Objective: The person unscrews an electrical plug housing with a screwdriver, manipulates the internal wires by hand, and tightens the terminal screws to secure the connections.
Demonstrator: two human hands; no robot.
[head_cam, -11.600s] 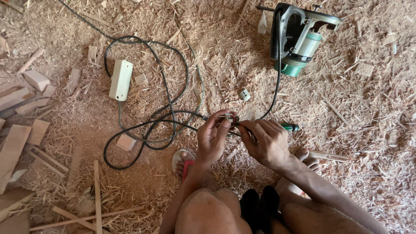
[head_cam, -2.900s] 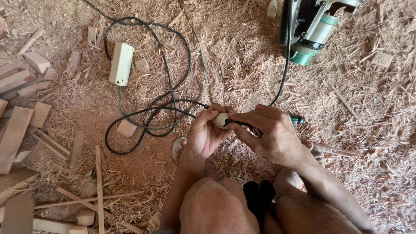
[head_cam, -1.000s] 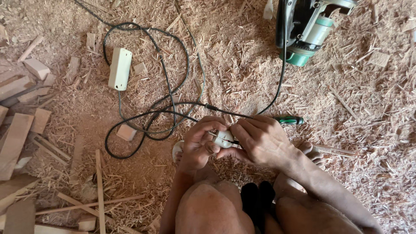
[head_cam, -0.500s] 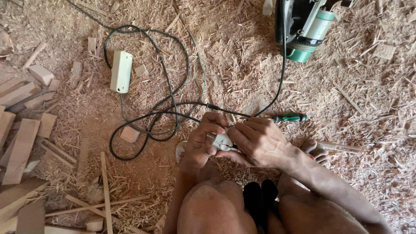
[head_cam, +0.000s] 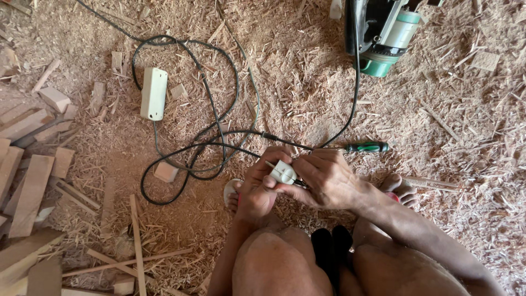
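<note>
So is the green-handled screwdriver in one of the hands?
No, the screwdriver lies on the wood shavings beyond the right hand, while both hands hold the white plug.

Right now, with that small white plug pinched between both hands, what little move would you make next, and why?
Probably pick up the green-handled screwdriver. Both the left hand and right hand pinch the white plug on the black cord, and neither holds a tool. The screwdriver lies on the sawdust just past the right hand.

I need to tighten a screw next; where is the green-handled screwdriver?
The green-handled screwdriver lies on the sawdust floor right of centre, just beyond the right hand, below the green power tool.
</note>
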